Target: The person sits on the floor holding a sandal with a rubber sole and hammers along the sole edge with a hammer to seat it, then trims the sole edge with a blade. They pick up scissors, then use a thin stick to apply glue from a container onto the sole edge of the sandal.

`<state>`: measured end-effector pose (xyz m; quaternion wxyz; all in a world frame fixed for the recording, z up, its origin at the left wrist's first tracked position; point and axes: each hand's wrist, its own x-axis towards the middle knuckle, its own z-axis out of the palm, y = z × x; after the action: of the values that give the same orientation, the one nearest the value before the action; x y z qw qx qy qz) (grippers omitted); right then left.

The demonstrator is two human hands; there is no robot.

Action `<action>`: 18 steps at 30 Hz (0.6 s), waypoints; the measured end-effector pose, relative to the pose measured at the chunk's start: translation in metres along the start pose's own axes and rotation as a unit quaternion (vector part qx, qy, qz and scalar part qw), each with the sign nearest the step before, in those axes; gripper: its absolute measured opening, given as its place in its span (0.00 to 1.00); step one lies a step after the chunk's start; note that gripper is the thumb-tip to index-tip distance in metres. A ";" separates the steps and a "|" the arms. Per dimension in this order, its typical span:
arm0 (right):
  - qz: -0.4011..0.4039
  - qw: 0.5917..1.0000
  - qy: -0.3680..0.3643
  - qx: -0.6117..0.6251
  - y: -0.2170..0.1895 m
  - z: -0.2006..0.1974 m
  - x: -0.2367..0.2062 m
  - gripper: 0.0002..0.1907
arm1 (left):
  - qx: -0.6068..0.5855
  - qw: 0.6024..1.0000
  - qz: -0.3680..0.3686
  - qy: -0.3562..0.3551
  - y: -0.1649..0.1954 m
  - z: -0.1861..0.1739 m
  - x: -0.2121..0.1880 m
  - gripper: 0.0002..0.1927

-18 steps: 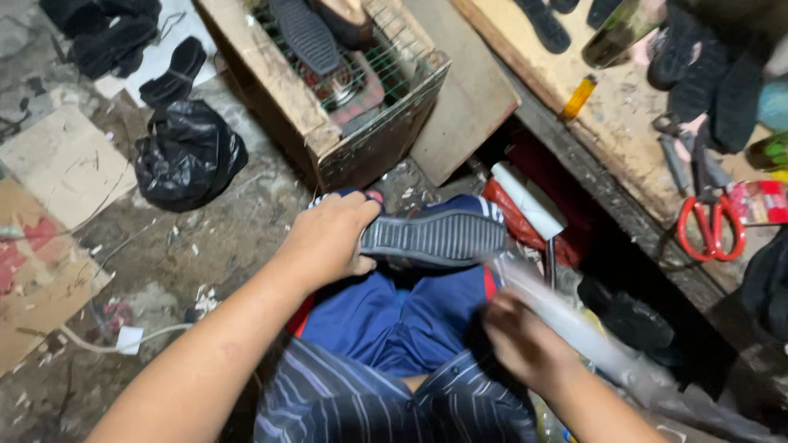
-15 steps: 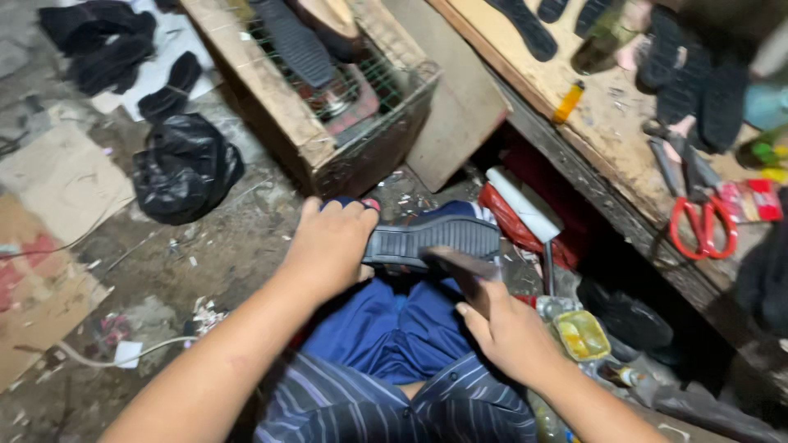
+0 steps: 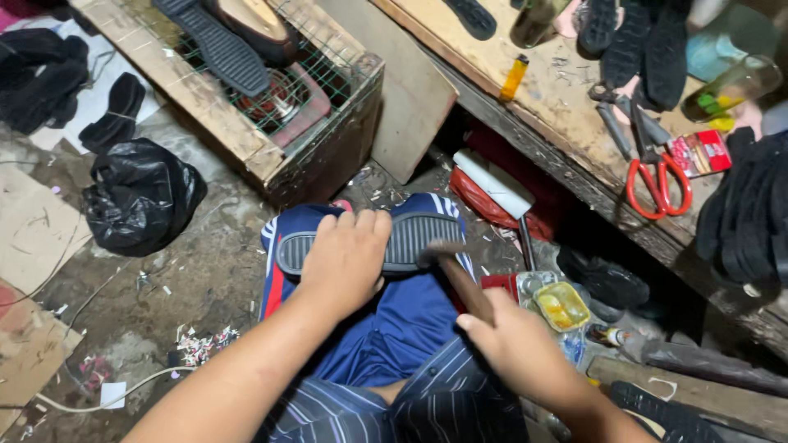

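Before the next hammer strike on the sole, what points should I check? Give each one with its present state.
1. Left hand presses the grey ribbed sole flat on the knee: ok.
2. Right hand grips the hammer handle firmly: ok.
3. Hammer head meets the sole's bare end: ok.
4. Left fingers away from the hammer head: not ok, they lie close beside it.
5. Sole bonded evenly underneath: cannot tell, hidden.
6. Yellow glue tin away from the right elbow's swing: cannot tell.
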<state>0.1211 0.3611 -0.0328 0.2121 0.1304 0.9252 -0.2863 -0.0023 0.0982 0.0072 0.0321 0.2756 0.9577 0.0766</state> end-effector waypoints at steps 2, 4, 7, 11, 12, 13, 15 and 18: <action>0.006 0.994 0.046 0.099 0.010 -0.026 -0.023 0.25 | 0.011 1.000 0.004 -0.017 -0.003 -0.002 -0.001 0.42; -0.278 0.855 0.141 0.414 -0.003 -0.024 -0.035 0.22 | 0.022 0.999 0.004 -0.034 -0.005 -0.001 0.000 0.42; -0.250 0.926 0.183 0.217 -0.021 0.001 -0.009 0.20 | 0.030 0.999 0.006 -0.035 0.002 0.005 -0.001 0.41; 0.005 0.983 0.077 0.164 -0.014 -0.030 -0.019 0.17 | 0.029 0.999 0.010 -0.020 0.005 0.004 0.001 0.41; 0.023 0.971 0.097 0.219 -0.011 -0.030 -0.023 0.17 | 0.021 0.999 0.004 -0.043 0.005 0.003 -0.003 0.41; 0.074 0.952 0.110 0.275 -0.007 -0.031 -0.027 0.15 | 0.020 0.999 0.009 -0.038 0.005 0.004 -0.004 0.41; -0.227 0.791 0.228 0.520 -0.001 -0.022 -0.029 0.14 | 0.017 0.999 0.015 -0.031 0.006 0.005 -0.007 0.42; -0.235 0.938 0.228 0.118 0.000 0.002 -0.010 0.12 | 0.021 1.000 0.021 -0.001 0.006 0.005 -0.009 0.43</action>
<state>0.1309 0.3584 -0.0295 -0.0946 -0.0049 0.9125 -0.3979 0.0094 0.0991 0.0035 0.0261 0.2961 0.9531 0.0570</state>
